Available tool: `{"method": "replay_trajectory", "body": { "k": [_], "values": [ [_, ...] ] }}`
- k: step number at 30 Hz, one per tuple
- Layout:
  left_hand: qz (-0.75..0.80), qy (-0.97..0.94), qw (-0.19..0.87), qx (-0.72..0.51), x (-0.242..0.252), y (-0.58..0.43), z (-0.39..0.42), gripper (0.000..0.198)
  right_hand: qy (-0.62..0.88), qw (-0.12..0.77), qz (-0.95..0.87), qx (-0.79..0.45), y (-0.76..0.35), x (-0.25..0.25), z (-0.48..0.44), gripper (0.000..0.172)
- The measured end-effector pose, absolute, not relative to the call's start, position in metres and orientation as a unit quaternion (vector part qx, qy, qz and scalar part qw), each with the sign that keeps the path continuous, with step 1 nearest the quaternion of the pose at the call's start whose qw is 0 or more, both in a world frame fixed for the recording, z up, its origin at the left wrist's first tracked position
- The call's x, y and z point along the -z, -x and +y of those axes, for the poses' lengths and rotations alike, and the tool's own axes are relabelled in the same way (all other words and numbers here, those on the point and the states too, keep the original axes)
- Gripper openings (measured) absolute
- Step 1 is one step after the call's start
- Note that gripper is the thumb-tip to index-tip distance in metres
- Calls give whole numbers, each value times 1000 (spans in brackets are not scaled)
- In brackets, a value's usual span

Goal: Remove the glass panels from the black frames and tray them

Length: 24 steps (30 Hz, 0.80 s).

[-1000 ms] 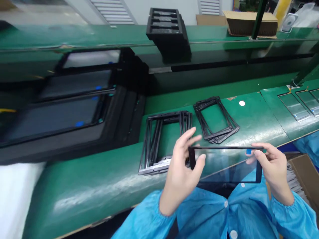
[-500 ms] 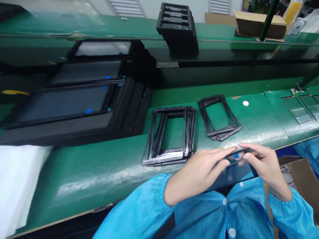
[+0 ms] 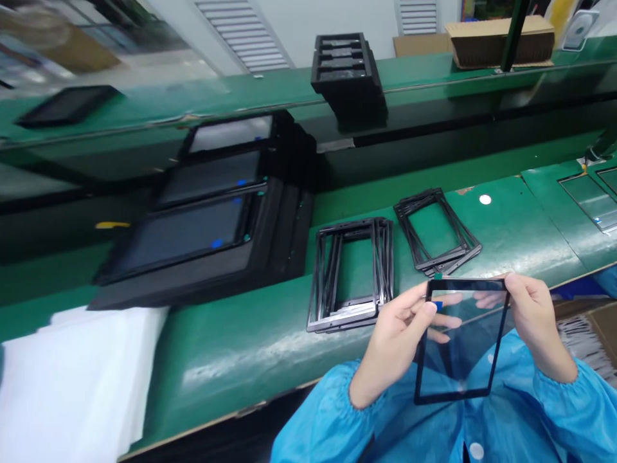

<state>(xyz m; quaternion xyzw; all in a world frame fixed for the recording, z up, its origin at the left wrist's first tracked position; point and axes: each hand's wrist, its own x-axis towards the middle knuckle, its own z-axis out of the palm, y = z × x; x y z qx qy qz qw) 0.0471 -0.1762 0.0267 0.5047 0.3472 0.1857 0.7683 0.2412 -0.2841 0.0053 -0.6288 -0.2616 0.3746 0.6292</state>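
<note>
Swung up from its flat tilt, a black-bordered rectangular glass panel (image 3: pixel 457 341) now stands steeply over a blue smock (image 3: pixel 328 418), its long axis pointing away toward a green surface (image 3: pixel 241 360), just short of two stacks of black rectangular frames (image 3: pixel 380 270). Left hand (image 3: pixel 398 328) and right hand (image 3: pixel 537 318) grip its sides, closed fingers (image 3: pixel 448 316) showing through the glass.
</note>
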Motion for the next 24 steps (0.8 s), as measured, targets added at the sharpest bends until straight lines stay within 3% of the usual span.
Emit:
{"method": "replay_trajectory", "body": {
  "k": [8, 11, 13, 17, 20, 24],
  "values": [
    [362, -563, 715, -200, -22, -44, -176, 53, 645, 603, -326, -337, -238, -20, -283, 62],
    [325, -708, 590, -213, -33, -47, -170, 56, 647, 548, -405, -341, -232, -20, -279, 53],
    [270, -781, 540, -159, -39, -49, -167, 59, 627, 519, -450, -368, -230, -19, -277, 40],
    [266, -735, 619, -81, -37, -47, -162, 45, 627, 581, -402, -329, -248, -16, -289, 39],
    [340, -614, 697, -148, -28, -40, -162, 46, 666, 606, -350, -258, -275, -7, -311, 37],
    [383, -545, 712, -222, -22, -38, -165, 55, 611, 651, -285, -349, -283, 7, -327, 49]
  ]
}}
